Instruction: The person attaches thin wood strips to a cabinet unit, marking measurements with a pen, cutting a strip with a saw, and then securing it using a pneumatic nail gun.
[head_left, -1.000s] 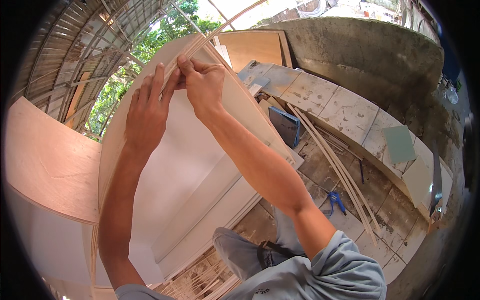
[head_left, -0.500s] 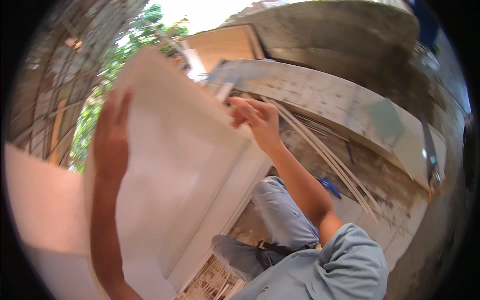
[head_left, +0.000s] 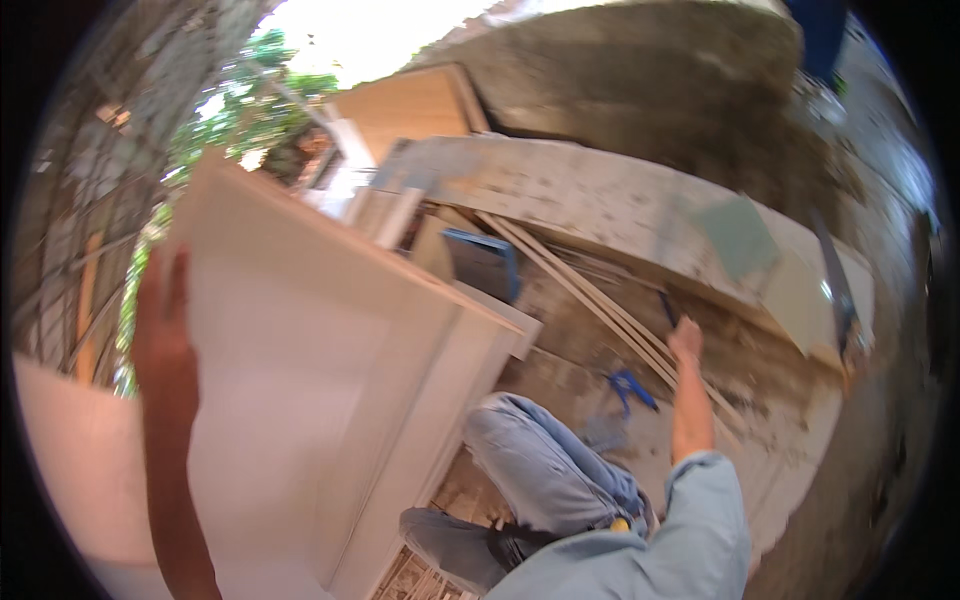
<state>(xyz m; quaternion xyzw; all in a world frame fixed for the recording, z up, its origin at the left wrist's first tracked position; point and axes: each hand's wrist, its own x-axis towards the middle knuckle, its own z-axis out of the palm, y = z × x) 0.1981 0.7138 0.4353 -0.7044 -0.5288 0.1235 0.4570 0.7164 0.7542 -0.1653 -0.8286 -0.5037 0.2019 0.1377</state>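
A large white board [head_left: 270, 340] with a pale wooden edge stands tilted at my left. My left hand [head_left: 165, 325] lies along its left side, fingers stretched upward and slightly blurred; the thumb is hidden. Out to the right, my right hand [head_left: 686, 342] is closed at the lower end of a thin dark tool [head_left: 668, 308]; its exact kind does not show. Long thin wooden strips [head_left: 590, 290] run just left of that hand. A blue spring clamp [head_left: 630, 388] lies on the ground nearer to my bent knee.
A low whitish ledge [head_left: 600, 180] crosses behind, bearing a pale green sheet [head_left: 738, 238] and a handsaw [head_left: 836, 275]. A blue-edged dark box [head_left: 485, 262] sits beyond the white board. A brown wooden panel [head_left: 405, 108] leans farther back. Another pale panel [head_left: 75, 460] is at far left.
My right hand has left the top edge of the white board and reached right to the dark tool. The board's upper corner sits lower in view; my left hand stays beside it.
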